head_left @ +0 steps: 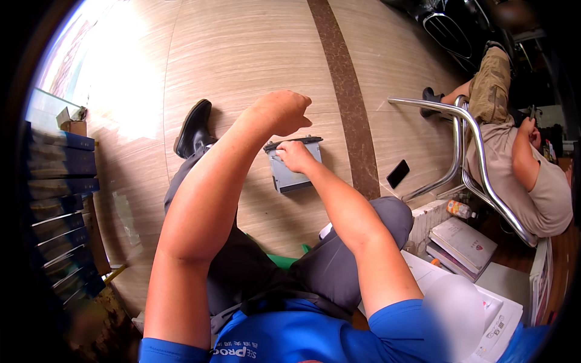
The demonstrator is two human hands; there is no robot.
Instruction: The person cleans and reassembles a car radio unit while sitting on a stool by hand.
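On the floor between my legs stands a grey metal box-shaped unit (289, 176) with a black front edge, like a car stereo. My right hand (296, 156) grips it by that black edge, with the fingers curled over it. The underside of this grip is hidden. My left hand (285, 112) hovers just beyond the unit, back of the hand up. Its fingers are bent and somewhat apart, and nothing shows in them. Part of the left palm is hidden from view.
A black phone (397, 174) lies on the floor to the right, near a chrome tube frame (466, 145). Another person (508, 163) sits beyond it. Books (463, 245) and a bottle (460, 209) rest at the lower right. Blue boxes (63, 163) are stacked at the left.
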